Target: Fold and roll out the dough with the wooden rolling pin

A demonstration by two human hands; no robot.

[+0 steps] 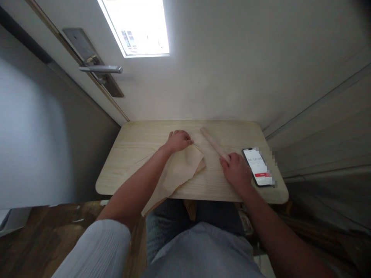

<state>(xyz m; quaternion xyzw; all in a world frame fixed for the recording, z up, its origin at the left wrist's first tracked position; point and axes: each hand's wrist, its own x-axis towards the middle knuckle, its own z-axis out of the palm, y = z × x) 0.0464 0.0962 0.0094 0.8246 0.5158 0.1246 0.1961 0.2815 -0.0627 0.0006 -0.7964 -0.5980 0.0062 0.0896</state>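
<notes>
From my head camera I see my own body below: a pale grey, finely ribbed sleeve [98,249] covers my left upper arm and ends near the elbow, leaving the forearm bare. My right arm is bare as far as I can see. My left hand [178,141] and right hand [237,172] are bare, without rings or a watch. A light grey top [203,251] covers my torso, with dark blue-grey trousers [165,224] at my lap.
</notes>
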